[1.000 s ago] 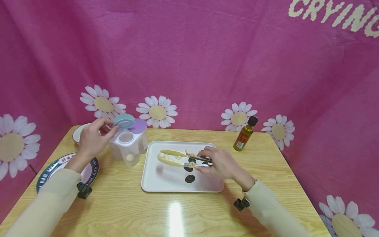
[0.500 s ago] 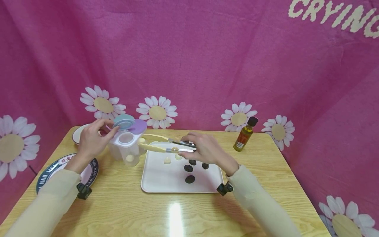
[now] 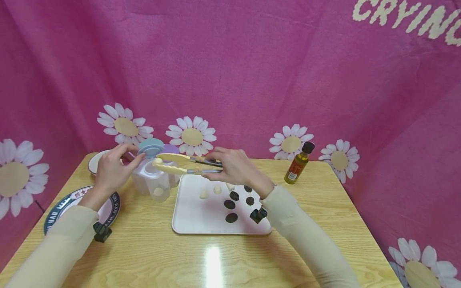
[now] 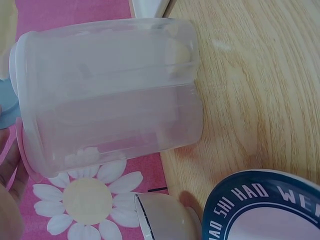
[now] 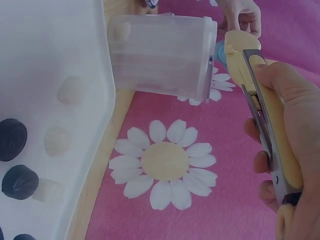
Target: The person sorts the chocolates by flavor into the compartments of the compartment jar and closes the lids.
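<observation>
My left hand pinches the raised blue lid of a clear plastic storage container. A pale piece lies at the container's bottom. My right hand grips yellow-tipped metal tongs, which reach left over the uncovered round opening. Between the tong tips sits a small pale round piece. In the right wrist view, the tongs slant up toward the blue lid, in front of the left hand. On the white tray lie pale pieces and several dark round pieces.
A blue-rimmed plate rests at the left under my left forearm, with a small white bowl behind it. A dark-capped oil bottle stands at the back right. Pink cloth hangs behind the table.
My right hand has carried the tongs and the pale piece leftward and up, from over the tray to above the container's opening. My left hand stays on the blue lid.
</observation>
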Demonstrator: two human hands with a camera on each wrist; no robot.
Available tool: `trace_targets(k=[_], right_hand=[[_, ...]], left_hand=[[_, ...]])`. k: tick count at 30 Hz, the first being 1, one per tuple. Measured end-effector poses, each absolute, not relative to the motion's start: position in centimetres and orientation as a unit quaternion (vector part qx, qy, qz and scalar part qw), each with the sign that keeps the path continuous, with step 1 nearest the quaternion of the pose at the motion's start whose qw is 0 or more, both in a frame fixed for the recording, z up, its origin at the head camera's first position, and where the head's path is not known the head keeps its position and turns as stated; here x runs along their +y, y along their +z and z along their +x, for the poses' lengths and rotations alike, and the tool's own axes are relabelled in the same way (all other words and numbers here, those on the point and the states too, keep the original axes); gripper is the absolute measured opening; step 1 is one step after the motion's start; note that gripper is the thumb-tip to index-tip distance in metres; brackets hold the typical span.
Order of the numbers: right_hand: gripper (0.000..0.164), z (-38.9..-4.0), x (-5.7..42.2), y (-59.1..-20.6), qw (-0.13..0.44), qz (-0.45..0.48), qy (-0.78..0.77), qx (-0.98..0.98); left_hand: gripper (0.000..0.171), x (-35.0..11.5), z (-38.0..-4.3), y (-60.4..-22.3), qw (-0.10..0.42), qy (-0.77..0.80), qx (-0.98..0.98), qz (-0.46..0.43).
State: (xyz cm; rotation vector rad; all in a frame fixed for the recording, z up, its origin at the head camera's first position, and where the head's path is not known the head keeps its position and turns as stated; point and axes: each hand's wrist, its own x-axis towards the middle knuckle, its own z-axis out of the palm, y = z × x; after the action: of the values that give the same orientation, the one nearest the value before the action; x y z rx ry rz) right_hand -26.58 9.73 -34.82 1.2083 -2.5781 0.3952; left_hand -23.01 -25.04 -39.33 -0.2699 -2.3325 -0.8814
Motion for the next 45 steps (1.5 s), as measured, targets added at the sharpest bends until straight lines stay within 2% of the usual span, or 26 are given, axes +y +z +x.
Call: trace_targets(k=[10,25,33,45], right_hand=[[0.040,-27.3,8.4,-35.0,0.123,0.422,0.124,-0.889],[0.044,-27.4,8.7,-35.0,0.122,0.416,0.126,-0.892],[0.048,-26.4,10.9,-34.7,0.107,0.401,0.122,-0.902],[0.047,-25.0,15.8,-35.2,0.129,0.399,0.125,-0.899]], left_hand=[[0.021,-25.0,-23.1,-39.3,0.314,-0.329,-0.885,-0.105],[0.021,-25.0,-23.0,-39.2,0.303,-0.333,-0.888,-0.097],[0.021,-25.0,-23.0,-39.3,0.309,-0.330,-0.886,-0.099],[0.020,-24.9,-23.0,-39.2,0.313,-0.331,-0.885,-0.098]])
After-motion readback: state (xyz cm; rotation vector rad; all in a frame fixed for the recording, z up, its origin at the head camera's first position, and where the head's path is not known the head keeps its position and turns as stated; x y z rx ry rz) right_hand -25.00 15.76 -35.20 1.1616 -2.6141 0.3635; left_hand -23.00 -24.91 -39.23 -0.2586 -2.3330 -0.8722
